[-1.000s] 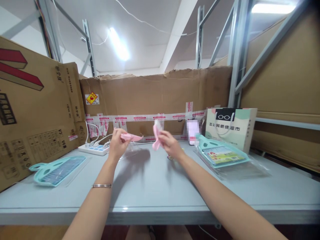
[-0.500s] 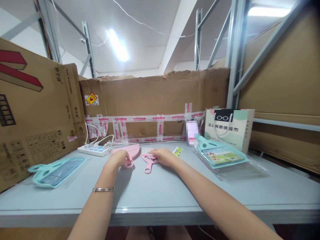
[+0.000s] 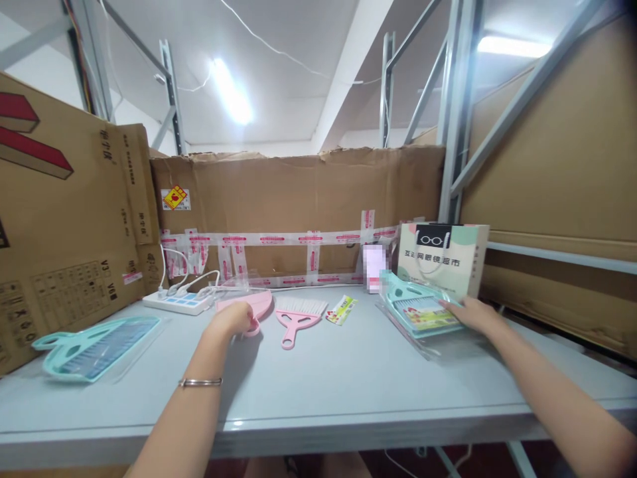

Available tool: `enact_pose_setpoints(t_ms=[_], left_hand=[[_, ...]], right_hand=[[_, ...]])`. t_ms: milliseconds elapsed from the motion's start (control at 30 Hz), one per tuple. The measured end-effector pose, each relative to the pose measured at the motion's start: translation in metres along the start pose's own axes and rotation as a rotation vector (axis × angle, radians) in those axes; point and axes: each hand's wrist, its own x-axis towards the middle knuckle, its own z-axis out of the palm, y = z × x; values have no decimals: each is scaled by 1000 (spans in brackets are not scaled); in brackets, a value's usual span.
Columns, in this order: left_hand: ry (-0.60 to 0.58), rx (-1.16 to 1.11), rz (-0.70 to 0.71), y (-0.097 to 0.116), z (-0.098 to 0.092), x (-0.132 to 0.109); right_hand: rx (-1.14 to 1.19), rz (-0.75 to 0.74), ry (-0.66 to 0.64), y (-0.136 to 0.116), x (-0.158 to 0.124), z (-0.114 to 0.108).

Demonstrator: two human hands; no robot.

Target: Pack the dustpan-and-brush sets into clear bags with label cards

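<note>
My left hand (image 3: 235,318) is closed on the pink dustpan (image 3: 261,304), which lies on the table left of centre. Beside it, the pink brush (image 3: 297,320) lies flat with white bristles toward the back and its handle toward me. A green and yellow label card (image 3: 342,310) rests just right of the bristles. At the right, my right hand (image 3: 470,314) has its fingers on the edge of a teal dustpan set (image 3: 423,315) in clear plastic; how firmly it grips is hard to see. Another wrapped teal set (image 3: 102,348) lies at the far left.
A white power strip (image 3: 176,303) with plugged cables sits at the back left. A phone-like object (image 3: 374,265), partly blurred, and a paper bag (image 3: 442,255) stand at the back right. Large cardboard boxes (image 3: 298,192) and metal shelf posts surround the table (image 3: 318,385).
My right hand has left the pink brush and moved right to the teal set. The brush lies uncovered. My left hand stays at the pink dustpan. The view has shifted slightly.
</note>
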Motion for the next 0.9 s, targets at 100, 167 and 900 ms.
enact_pose_setpoints(t_ms=[100, 167, 900], left_hand=[[-20, 25, -3, 1, 0, -1], [2, 34, -6, 1, 0, -1], [-40, -1136, -39, 49, 16, -4]], right_hand=[[-72, 99, -200, 13, -6, -1], [-129, 63, -143, 5, -13, -4], [614, -410, -346, -226, -102, 42]])
